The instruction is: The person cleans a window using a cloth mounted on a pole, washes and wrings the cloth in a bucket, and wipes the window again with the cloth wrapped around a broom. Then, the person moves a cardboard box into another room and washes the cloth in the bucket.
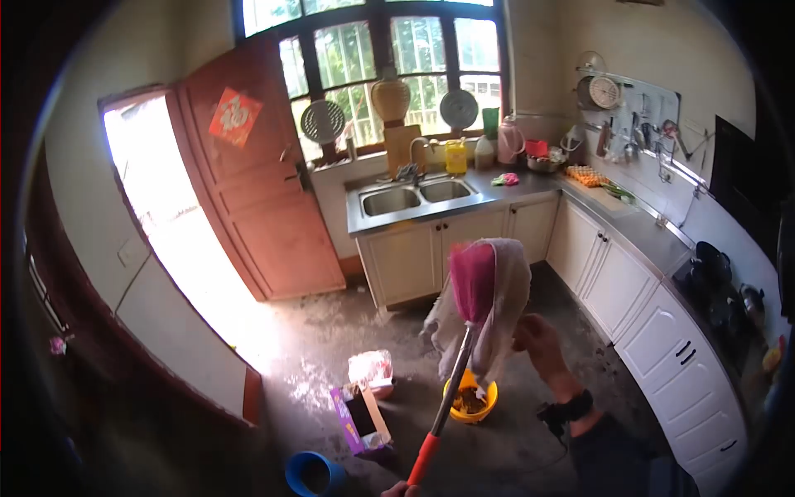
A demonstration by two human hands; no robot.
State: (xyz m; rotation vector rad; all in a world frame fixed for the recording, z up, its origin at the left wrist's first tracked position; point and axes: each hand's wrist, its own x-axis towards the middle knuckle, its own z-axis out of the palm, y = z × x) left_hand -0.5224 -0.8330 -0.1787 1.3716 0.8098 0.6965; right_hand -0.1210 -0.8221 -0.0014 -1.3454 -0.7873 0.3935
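The door (240,178) was red-brown, the basin (470,403) yellow, the bucket (315,475) blue (a darker one), and the cupboards (411,267) creamy white.

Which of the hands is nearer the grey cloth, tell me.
Right. The right hand is at the edge of the grey cloth; the left hand grips the red handle, farther down.

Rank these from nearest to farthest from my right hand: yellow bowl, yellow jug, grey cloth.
From your right hand:
1. Grey cloth, right at the fingers.
2. Yellow bowl, on the floor, to the hand's left.
3. Yellow jug, back on the counter by the sink.
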